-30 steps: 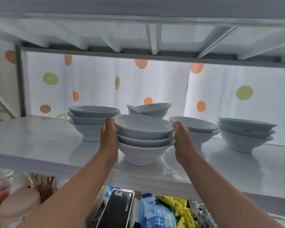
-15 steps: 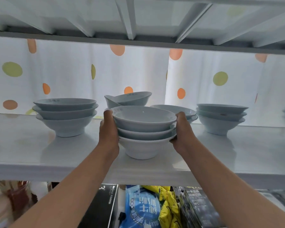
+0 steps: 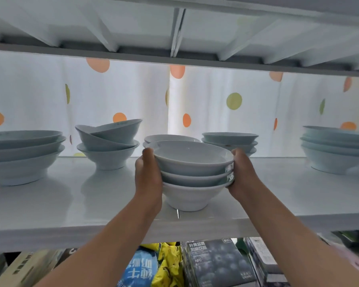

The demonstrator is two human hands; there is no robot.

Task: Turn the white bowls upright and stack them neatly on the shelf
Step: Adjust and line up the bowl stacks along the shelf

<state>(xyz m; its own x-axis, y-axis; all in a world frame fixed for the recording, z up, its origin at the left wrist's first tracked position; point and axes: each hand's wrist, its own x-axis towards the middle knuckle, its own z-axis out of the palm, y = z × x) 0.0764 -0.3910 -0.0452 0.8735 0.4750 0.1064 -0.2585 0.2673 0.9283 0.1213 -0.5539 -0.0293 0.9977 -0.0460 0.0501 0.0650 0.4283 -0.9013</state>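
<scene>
Both hands clamped on one three-bowl stack (image 3: 192, 175): left hand (image 3: 148, 178) wrapped on its left side, right hand (image 3: 244, 176) on the right rims. The stack's foot sits at or just above the shelf (image 3: 71, 206), near the front lip; contact we can't confirm. The top bowl looks slightly tilted, so we'd judge it still needs squaring. Every bowl in view is upright, so flipping looks done. Left to do: the leaning pile (image 3: 109, 141) behind-left has its upper bowls skewed and wants re-nesting. The far-left stack (image 3: 23, 154), the low stack right behind ours (image 3: 172, 138), the back-right stack (image 3: 229, 140) and the far-right stack (image 3: 336, 149) look nested fine. Room: bare shelf on both sides of our stack, little behind it, with the low stack close by. Upper shelf underside (image 3: 178, 30) leaves good headroom. Front edge is the risk, so we'd push inward.
</scene>
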